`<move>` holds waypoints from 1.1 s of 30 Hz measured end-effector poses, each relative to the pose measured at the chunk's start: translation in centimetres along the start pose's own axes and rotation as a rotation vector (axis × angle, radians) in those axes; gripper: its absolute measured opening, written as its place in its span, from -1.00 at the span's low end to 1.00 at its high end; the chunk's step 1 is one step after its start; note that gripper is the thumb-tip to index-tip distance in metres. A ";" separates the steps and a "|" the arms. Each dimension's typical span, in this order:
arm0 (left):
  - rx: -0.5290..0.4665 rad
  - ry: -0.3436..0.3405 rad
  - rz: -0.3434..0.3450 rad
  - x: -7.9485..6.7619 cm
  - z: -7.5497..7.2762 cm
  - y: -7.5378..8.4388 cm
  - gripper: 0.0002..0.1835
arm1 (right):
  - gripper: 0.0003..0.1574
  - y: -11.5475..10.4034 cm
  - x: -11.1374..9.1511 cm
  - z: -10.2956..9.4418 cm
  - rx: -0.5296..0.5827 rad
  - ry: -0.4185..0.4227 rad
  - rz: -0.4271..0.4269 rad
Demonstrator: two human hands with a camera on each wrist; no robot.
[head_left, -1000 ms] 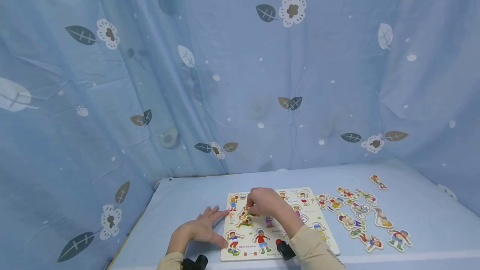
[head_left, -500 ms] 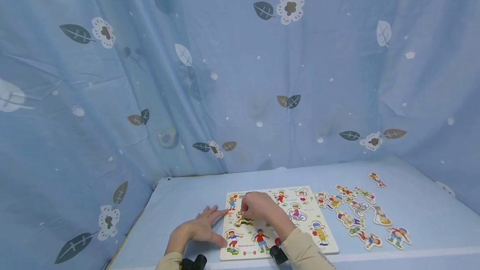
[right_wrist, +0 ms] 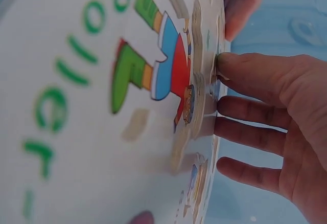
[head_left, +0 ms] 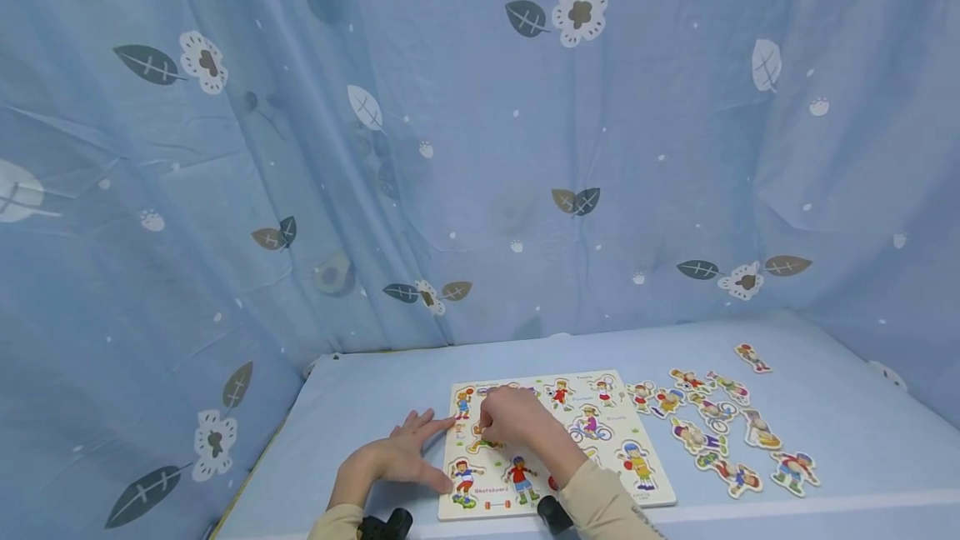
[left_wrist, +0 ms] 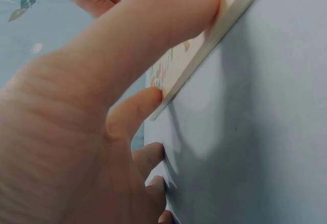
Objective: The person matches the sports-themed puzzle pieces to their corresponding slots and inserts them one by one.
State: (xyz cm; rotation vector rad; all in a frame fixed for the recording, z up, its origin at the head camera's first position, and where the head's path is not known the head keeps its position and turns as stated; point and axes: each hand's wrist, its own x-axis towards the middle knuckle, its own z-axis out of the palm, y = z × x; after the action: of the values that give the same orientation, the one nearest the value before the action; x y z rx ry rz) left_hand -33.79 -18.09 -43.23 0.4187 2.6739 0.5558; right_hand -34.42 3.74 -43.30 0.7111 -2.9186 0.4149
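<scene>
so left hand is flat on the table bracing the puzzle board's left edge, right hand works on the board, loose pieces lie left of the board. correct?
Not quite: in the head view the loose pieces lie right of the puzzle board. Left hand and right hand are as stated.

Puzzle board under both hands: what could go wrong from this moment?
The left hand only presses flat against the puzzle board edge, so the board might slide on the blue cloth if the push slackens. The right hand covers the piece it works at, so a poor fit in the cut-out could go unseen. The loose pieces lie close by the right sleeve and could be swept aside.
</scene>
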 end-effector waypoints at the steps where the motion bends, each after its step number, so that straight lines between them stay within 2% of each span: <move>1: -0.004 -0.001 0.003 0.1 0.0 -0.1 0.04 | -0.85 0.0 0.0 0.0 0.000 -0.002 0.005; 6: -0.010 -0.008 0.012 0.3 0.2 -0.2 0.07 | -0.84 0.0 -0.2 0.1 -0.008 0.000 0.005; 13: 0.026 -0.007 -0.008 -0.1 -0.1 0.4 -0.02 | -0.90 -0.2 -0.5 0.0 -0.010 -0.003 -0.003; 19: 0.019 -0.017 -0.012 0.0 0.0 0.3 0.04 | -0.95 0.0 -0.6 -0.4 -0.012 -0.027 0.004; 28: 0.039 0.011 0.014 -0.1 0.0 0.0 0.00 | -0.81 0.6 -1.0 -1.6 -0.054 -0.031 -0.019; 33: 0.032 0.013 0.001 0.0 0.0 0.0 0.00 | -0.83 1.7 -1.7 -2.3 -0.041 -0.009 -0.030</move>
State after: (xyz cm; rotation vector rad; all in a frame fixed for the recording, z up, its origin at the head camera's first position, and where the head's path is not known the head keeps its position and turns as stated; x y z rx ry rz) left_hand -33.74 -18.07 -43.21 0.4272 2.6983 0.5184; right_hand -33.62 6.59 -41.74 0.7514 -2.9122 0.3485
